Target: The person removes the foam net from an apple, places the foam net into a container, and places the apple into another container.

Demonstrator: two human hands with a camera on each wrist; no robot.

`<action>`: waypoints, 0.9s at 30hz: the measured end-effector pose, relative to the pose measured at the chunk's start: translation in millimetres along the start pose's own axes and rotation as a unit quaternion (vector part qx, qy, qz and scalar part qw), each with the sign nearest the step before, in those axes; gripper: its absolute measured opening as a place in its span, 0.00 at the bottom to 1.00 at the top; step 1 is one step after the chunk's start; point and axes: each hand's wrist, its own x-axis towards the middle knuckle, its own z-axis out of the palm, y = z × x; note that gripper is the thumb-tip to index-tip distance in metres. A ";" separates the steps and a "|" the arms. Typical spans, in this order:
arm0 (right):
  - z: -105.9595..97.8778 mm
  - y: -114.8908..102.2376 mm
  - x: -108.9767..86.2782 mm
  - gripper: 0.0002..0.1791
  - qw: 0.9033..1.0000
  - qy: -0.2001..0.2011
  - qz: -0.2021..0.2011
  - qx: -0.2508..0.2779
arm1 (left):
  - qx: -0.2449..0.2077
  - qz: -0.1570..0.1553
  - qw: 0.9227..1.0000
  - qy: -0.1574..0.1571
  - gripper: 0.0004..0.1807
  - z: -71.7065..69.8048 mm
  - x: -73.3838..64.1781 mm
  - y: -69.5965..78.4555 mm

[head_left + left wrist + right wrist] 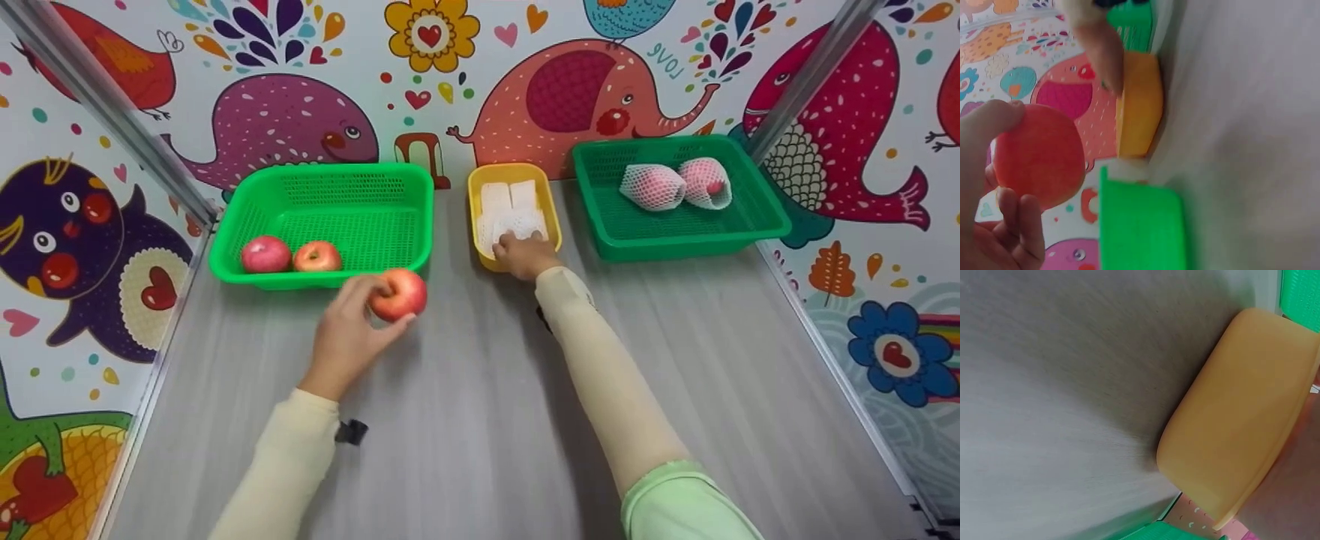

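My left hand (346, 334) holds a red apple (400, 295) between thumb and fingers, just off the near right corner of the light green basket (322, 279). In the left wrist view the apple (1040, 154) shows large, with fingertips around its side. My right hand (527, 255) reaches over the near rim of a small yellow basket (556, 217), its fingers at the white foam net sleeves (510, 202) inside. Whether those fingers pinch a sleeve I cannot tell. The right wrist view shows mostly the yellow basket's outer wall (1235, 405), which hides the fingertips.
Two more apples, a darker one (265, 254) and a lighter one (317, 256), lie in the light green basket. To the right, a dark green basket (675, 245) holds two net-wrapped fruits (652, 187). Cartoon-printed walls (442, 90) enclose the grey table (457, 420) at the back and sides.
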 end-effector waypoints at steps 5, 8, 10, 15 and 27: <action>1.5 2.5 0.6 0.37 1.000 0.001 0.007 0.002 | 0.035 -0.007 0.999 0.009 0.26 -26.4 42.2 -17.6; 2.1 2.1 0.7 0.36 1.000 0.007 0.009 0.006 | 0.064 -0.035 0.997 0.000 0.27 -34.3 63.9 -31.9; 2.8 0.8 1.2 0.36 1.000 0.009 0.008 0.007 | 0.091 -0.058 0.994 -0.018 0.29 -36.5 74.6 -43.5; 5.1 0.1 3.3 0.36 1.000 0.011 0.008 0.000 | 0.148 -0.087 0.982 -0.078 0.31 -29.5 93.5 -72.6; 4.6 -5.9 0.7 0.34 0.999 0.039 0.007 -0.021 | 0.172 -0.108 0.968 -0.149 0.29 -11.3 109.3 -101.4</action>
